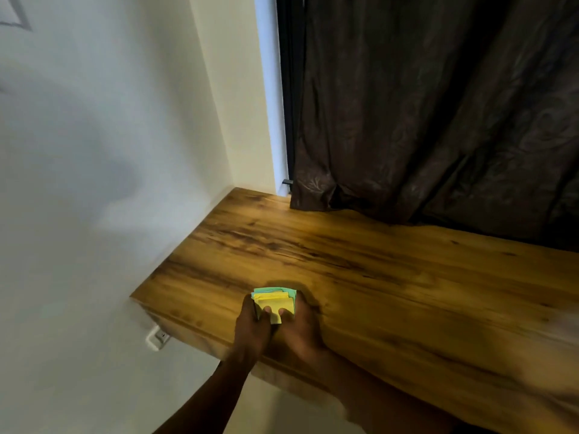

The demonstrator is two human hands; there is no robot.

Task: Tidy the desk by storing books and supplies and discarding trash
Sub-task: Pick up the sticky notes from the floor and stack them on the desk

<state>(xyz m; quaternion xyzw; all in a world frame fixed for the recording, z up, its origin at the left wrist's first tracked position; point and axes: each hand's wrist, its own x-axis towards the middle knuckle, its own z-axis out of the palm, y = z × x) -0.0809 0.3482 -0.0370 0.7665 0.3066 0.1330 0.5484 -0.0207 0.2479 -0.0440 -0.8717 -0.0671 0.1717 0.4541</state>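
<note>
We find the fingers (267, 309) of both hands curled about a small stack of sticky notes (275, 303), thumbs pressed on the yellow top sheet and green sheets fanned out at twelve o'clock. The left hand (252, 324) grips the nine o'clock edge and the right hand (300, 327) the three o'clock edge, equally near. The stack sits low over the worktop (391, 277), close to its front edge at the left corner; whether it touches we cannot tell. We judge it uneven and in need of squaring before storage. At twelve o'clock hangs a dark curtain (438, 104); at nine, a wall socket (158, 337).
</note>
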